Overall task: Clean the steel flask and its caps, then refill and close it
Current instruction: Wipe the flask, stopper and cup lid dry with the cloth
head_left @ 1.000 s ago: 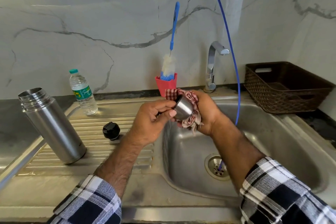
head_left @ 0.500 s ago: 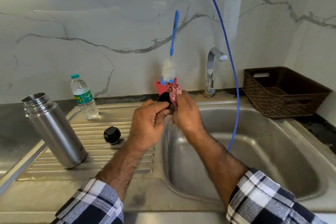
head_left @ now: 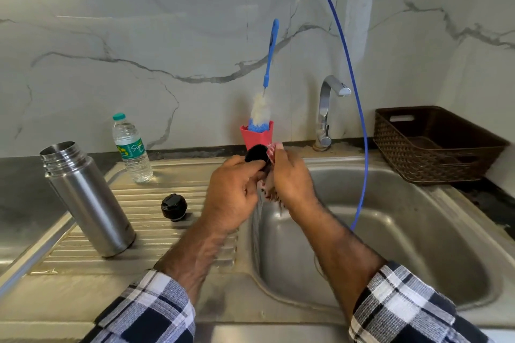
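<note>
Over the rim between the drainboard and the sink basin, the person holds the flask's outer cap up in front of the red cup. The left hand pinches the cap, thumb and fingers closed around its lower part, so that its dark open mouth faces the camera just above the knuckles. The right hand sits immediately beside it, fingers curled shut on a red-and-white checked cloth; a corner of the cloth pokes out above the hand, touching the cap's right side, and more of it hangs below the palm. Whether the cloth reaches inside the cap cannot be told.

The steel flask stands open on the ribbed drainboard near its left edge, its threaded neck bare, well apart from both hands. The black inner cap lies on the drainboard between the flask and the left wrist, touching neither.

A clear plastic water bottle with a teal lid stands at the drainboard's back edge. Its green label carries a white script that begins "Sig"; the rest is too small to read. A blue-handled bottle brush stands bristles-down in the red cup at the back edge, near the tap. A brown woven basket sits at the counter's back right corner. No writing shows on the flask or caps.
</note>
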